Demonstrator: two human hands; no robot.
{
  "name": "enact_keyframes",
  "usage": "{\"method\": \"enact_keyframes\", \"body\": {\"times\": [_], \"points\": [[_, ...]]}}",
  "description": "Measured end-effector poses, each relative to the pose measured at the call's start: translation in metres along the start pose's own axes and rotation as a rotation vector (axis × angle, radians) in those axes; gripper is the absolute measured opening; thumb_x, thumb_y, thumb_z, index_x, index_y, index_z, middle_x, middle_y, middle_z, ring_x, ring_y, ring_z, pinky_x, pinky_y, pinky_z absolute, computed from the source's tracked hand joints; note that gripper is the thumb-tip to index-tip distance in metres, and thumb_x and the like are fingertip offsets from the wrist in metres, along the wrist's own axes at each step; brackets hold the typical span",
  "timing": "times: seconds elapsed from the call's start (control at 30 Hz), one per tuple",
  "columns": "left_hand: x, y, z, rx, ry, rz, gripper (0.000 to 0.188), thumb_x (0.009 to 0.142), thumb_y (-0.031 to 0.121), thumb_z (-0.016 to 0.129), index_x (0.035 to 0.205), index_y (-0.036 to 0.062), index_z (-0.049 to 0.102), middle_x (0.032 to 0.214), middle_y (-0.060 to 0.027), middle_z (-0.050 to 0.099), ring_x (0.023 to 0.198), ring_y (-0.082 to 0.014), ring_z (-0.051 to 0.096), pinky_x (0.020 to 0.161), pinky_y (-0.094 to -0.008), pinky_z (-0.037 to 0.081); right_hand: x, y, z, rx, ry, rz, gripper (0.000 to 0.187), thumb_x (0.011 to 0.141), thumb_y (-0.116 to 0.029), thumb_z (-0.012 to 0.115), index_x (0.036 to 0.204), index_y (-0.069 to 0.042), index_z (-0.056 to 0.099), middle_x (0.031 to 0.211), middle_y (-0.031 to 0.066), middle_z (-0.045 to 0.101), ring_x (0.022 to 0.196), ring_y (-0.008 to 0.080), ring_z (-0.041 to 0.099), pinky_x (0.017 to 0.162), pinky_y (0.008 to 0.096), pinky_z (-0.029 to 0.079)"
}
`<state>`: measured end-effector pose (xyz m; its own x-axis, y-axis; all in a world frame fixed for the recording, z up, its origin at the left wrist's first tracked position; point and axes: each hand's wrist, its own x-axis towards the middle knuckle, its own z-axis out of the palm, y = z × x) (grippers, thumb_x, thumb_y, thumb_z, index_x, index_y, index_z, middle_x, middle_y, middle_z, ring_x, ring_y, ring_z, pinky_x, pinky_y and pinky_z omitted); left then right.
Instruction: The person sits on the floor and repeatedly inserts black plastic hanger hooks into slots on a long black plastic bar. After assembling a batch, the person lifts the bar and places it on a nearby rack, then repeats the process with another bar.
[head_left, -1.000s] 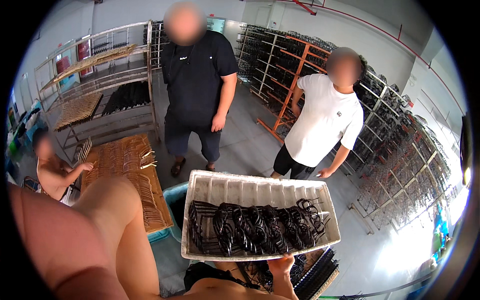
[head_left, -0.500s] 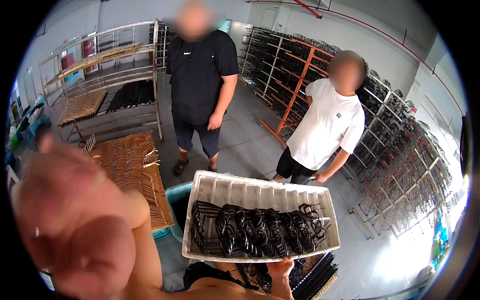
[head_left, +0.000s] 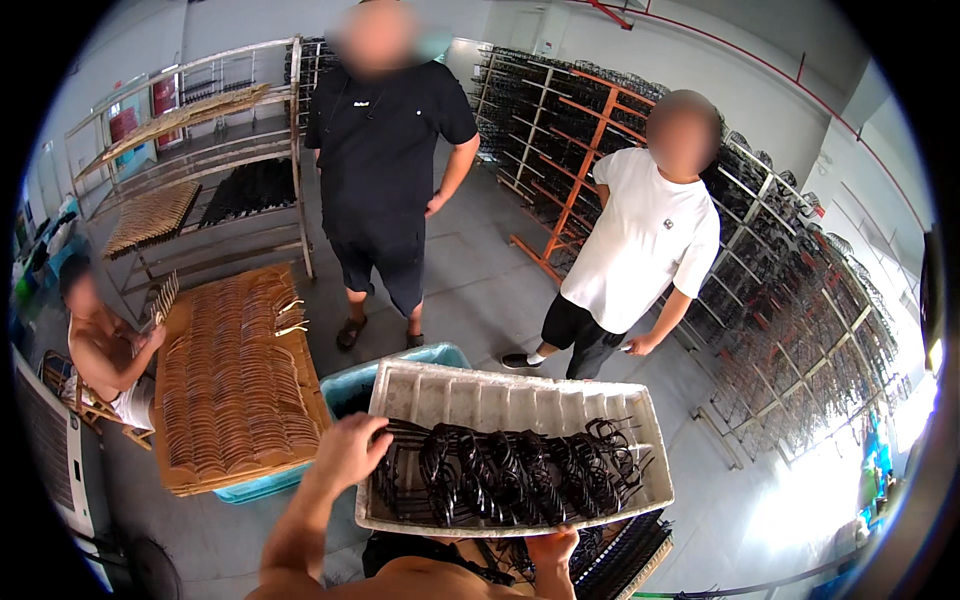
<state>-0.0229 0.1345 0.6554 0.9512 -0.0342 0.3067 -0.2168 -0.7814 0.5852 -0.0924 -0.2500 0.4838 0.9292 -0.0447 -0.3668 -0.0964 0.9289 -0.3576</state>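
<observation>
A long off-white tray (head_left: 510, 385) with ribbed inner walls is tilted in front of me. Glossy black curved strips (head_left: 520, 480), bundled in loop-like rows, lie across its lower half. My right hand (head_left: 552, 546) grips the near rim from below, fingers mostly hidden beneath it. At the tray's left end, my left hand (head_left: 350, 450) is closed, its fingertips pinching the end of a black strip. More black pieces (head_left: 625, 560) lie in rows under the tray's near right corner.
A board of brown curved pieces (head_left: 235, 380) rests on blue bins at left, beside a seated person (head_left: 110, 350). Two people stand ahead, one in a black shirt (head_left: 385, 150), one in a white shirt (head_left: 640, 240). Loaded racks (head_left: 600, 160) line the right; a shelf rack (head_left: 300, 160) stands behind left.
My left hand, blurred and raised close at the left before, has come down to the tray's left end and pinches a strip. The tray has shifted slightly left and down.
</observation>
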Motion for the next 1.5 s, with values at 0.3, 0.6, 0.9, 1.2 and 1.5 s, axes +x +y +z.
{"method": "enact_keyframes", "body": {"times": [0.3, 0.6, 0.9, 1.2, 1.5], "points": [[-0.025, -0.011, 0.051, 0.068, -0.331, -0.055, 0.042, 0.088, 0.031, 0.069, 0.12, 0.0038, 0.061, 0.12, -0.0142, 0.059, 0.107, -0.0349, 0.061, 0.087, -0.0438, 0.052, -0.006, 0.0, 0.019, -0.036, 0.08, -0.038, 0.063, 0.06, -0.021, 0.06, 0.121, -0.007, 0.064, 0.117, 0.0101, 0.068, 0.107, 0.035, 0.063, 0.097, 0.0504, 0.05], [-0.019, -0.025, 0.075, 0.044, -0.006, 0.024, 0.039, 0.085, 0.024, 0.072, 0.115, 0.0053, 0.054, 0.112, -0.0191, 0.057, 0.098, -0.0403, 0.061, 0.077, -0.0466, 0.054, -0.007, 0.007, 0.009, 0.039, 0.081, -0.103, 0.056, 0.058, -0.018, 0.061, 0.113, -0.008, 0.067, 0.114, 0.0107, 0.068, 0.109, 0.0356, 0.061, 0.097, 0.0563, 0.048], [-0.003, -0.072, 0.1, -0.388, 0.002, -0.43, 0.039, 0.081, 0.009, 0.073, 0.118, 0.0021, 0.06, 0.105, -0.0077, 0.067, 0.078, -0.0134, 0.064, 0.072, -0.0297, 0.053, -0.013, 0.016, 0.023, -0.028, 0.055, -0.14, 0.055, 0.06, -0.019, 0.062, 0.112, -0.005, 0.067, 0.118, 0.0103, 0.068, 0.113, 0.0321, 0.06, 0.102, 0.049, 0.045], [-0.018, -0.069, 0.108, -0.696, 0.125, -0.289, 0.039, 0.086, 0.0, 0.069, 0.123, 0.0032, 0.056, 0.113, -0.0096, 0.06, 0.076, -0.0084, 0.059, 0.07, -0.0225, 0.05, -0.012, 0.021, 0.006, -0.002, 0.054, -0.198, 0.059, 0.061, -0.018, 0.06, 0.119, -0.008, 0.065, 0.125, 0.0107, 0.065, 0.118, 0.0318, 0.058, 0.103, 0.0448, 0.044], [-0.012, -0.007, 0.072, -0.433, 0.238, 0.075, 0.017, 0.083, -0.003, 0.07, 0.099, -0.0003, 0.065, 0.127, -0.0174, 0.059, 0.077, -0.0146, 0.068, 0.066, -0.0257, 0.056, -0.006, 0.027, -0.006, 0.018, 0.001, -0.239, 0.052, 0.067, -0.017, 0.065, 0.118, -0.007, 0.066, 0.128, 0.0097, 0.064, 0.12, 0.0318, 0.058, 0.108, 0.0465, 0.041]]}}
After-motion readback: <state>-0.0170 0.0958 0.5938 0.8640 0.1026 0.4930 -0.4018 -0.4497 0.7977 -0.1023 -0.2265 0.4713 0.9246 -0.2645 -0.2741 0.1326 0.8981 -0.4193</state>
